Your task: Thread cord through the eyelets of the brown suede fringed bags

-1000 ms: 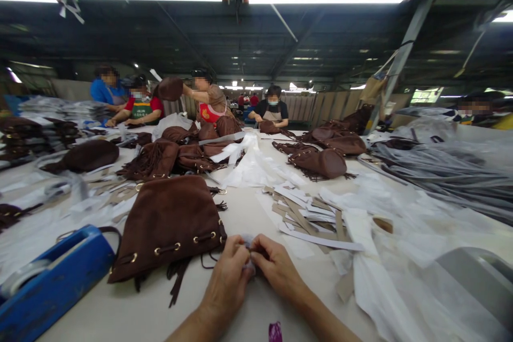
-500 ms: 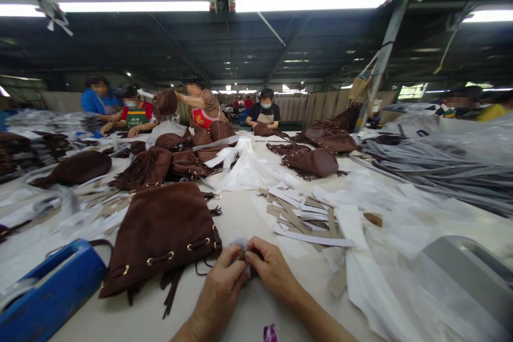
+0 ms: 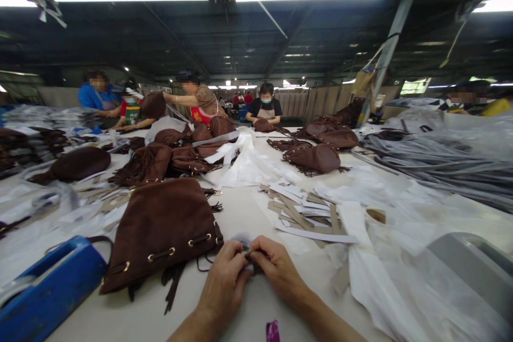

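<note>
Both of my hands meet over the near middle of the table. My left hand [image 3: 224,278] is closed, thumb against fingers, on a small crumpled piece of translucent plastic [image 3: 242,237] that sticks out past the fingertips. Against it my right hand [image 3: 278,267] pinches a small dark bit, mostly hidden by the fingers, so its kind is unclear. Just left of my hands lies a dark brown drawstring bag [image 3: 164,219], flat, with gold eyelets, a threaded cord and tassels. A thin dark cord loop sits between the bag and my left hand.
A blue tape dispenser [image 3: 60,283] stands at near left, a grey one [image 3: 468,267] at right. Paper strips [image 3: 304,208], plastic sheets [image 3: 372,272] and more brown bags [image 3: 312,157] cover the table. A purple scrap [image 3: 272,331] lies near me. Co-workers [image 3: 264,107] sit across.
My fingertips have shifted slightly on the small piece, and a dark bit now shows at the right fingers. Across the table, a co-worker's raised brown bag has moved left. The view tilts slightly down.
</note>
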`<move>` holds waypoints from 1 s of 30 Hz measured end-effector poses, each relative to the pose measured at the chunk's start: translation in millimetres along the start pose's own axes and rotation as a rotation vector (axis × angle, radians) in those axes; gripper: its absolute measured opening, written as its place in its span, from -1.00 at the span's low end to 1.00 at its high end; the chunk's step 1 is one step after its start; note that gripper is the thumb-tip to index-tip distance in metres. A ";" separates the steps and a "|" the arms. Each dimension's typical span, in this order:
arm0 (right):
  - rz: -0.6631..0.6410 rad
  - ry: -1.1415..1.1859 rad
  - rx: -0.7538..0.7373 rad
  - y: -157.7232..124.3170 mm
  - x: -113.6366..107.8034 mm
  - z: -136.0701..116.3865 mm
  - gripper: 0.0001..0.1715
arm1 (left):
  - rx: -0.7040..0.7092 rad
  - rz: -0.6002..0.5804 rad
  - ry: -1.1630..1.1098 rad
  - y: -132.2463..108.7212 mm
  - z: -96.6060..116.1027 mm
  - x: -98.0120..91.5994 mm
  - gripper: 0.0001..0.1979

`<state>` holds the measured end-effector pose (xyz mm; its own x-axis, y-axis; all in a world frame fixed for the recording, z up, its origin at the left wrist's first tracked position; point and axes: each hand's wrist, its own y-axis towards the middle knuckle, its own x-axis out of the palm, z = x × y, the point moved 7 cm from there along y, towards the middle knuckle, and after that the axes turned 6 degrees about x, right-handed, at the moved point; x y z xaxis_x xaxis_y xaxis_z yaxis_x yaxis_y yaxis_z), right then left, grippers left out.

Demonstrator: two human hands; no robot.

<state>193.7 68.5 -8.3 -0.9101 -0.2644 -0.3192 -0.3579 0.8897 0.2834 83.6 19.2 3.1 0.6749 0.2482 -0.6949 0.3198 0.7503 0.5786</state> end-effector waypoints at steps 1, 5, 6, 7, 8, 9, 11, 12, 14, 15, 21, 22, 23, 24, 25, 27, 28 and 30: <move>-0.003 0.002 0.001 -0.4 -0.2 0.6 -0.86 | 0.012 0.016 0.005 0.3 0.6 -1.7 -0.84; -0.019 0.002 -0.005 -0.9 -0.3 1.3 -0.87 | 0.064 0.051 -0.011 1.7 0.8 -5.6 -0.81; -0.026 -0.001 -0.008 -0.9 -0.2 1.0 -0.87 | 0.064 0.047 -0.022 1.9 -0.5 -5.3 -0.81; -0.034 -0.004 -0.014 -1.1 -0.1 0.5 -0.87 | 0.056 0.042 -0.031 2.0 -2.3 -4.8 -0.81; -0.041 -0.009 -0.020 -1.4 0.0 -0.2 -0.87 | 0.045 0.036 -0.038 2.0 -4.3 -4.1 -0.80; -0.048 -0.014 -0.028 -1.8 -0.1 -1.0 -0.87 | 0.032 0.030 -0.045 1.9 -6.4 -3.4 -0.80; -0.061 -0.024 -0.043 -3.0 -0.3 -2.7 -0.87 | 0.010 0.027 -0.061 1.6 -9.5 -2.4 -0.79; -0.068 -0.029 -0.052 -3.7 -0.4 -3.7 -0.87 | 0.003 0.029 -0.069 1.3 -10.5 -2.1 -0.78; -0.086 -0.045 -0.079 -5.3 -0.4 -6.4 -0.86 | -0.012 0.041 -0.088 0.7 -12.1 -1.8 -0.78; -0.100 -0.057 -0.099 -6.3 -0.1 -8.1 -0.86 | -0.021 0.050 -0.096 0.3 -12.8 -1.8 -0.77; -0.202 -0.142 -0.214 -13.2 3.8 -16.8 -0.77 | -0.049 0.044 -0.113 -1.2 -16.0 0.4 -0.77; -0.213 -0.156 -0.226 -14.3 4.5 -17.7 -0.76 | -0.052 0.031 -0.118 -1.4 -16.4 0.9 -0.78; -0.220 -0.168 -0.236 -15.4 5.0 -18.5 -0.75 | -0.057 0.015 -0.125 -1.7 -16.7 1.3 -0.78; -0.224 -0.178 -0.245 -16.3 5.4 -19.4 -0.75 | -0.061 -0.004 -0.133 -2.1 -16.9 1.8 -0.78; -0.225 -0.185 -0.254 -17.2 5.7 -20.3 -0.75 | -0.063 -0.025 -0.142 -2.4 -16.6 2.4 -0.77; -0.225 -0.189 -0.258 -18.7 5.9 -21.3 -0.74 | -0.073 -0.059 -0.162 -2.9 -15.9 3.4 -0.74; -0.225 -0.190 -0.257 -19.3 5.9 -21.5 -0.74 | -0.078 -0.071 -0.171 -2.9 -15.3 3.8 -0.73; -0.225 -0.193 -0.254 -20.2 5.9 -21.4 -0.74 | -0.076 -0.094 -0.178 -2.0 -13.5 4.9 -0.70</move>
<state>191.1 41.1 3.4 -0.7555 -0.3465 -0.5560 -0.6066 0.6907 0.3937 77.3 27.3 -7.2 0.7531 0.0678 -0.6544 0.3404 0.8110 0.4758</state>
